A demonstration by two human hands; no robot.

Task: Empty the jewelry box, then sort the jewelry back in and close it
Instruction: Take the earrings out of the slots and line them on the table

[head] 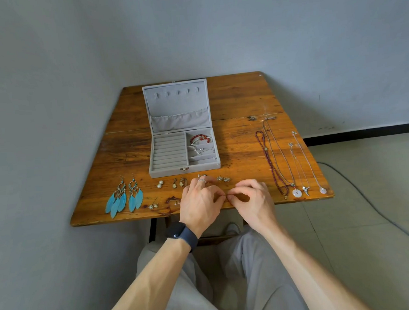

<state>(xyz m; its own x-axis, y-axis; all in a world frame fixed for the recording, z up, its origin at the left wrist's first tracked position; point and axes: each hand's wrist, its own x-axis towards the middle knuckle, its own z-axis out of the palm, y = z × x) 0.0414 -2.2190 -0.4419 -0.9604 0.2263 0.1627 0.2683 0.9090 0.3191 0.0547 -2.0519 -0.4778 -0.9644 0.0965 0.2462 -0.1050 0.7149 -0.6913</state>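
The grey jewelry box (170,170) stands open on the wooden table (238,104), its lid upright. A red bead bracelet (198,137) and silver pieces (204,150) lie in its right compartments; the ring rolls look bare. In front of the box lie blue feather earrings (124,196), pearl studs (160,184), oval drop earrings (178,182) and small studs (153,206). Several necklaces (283,159) stretch along the right side. My left hand (201,203) and my right hand (252,200) meet fingertip to fingertip at the front edge, pinching something tiny that I cannot make out.
The table stands against a grey wall, with tiled floor to the right. A dark cable (371,203) runs across that floor. My knees in grey trousers (232,286) sit under the table's front edge. Small gold earrings (223,178) lie just beyond my hands.
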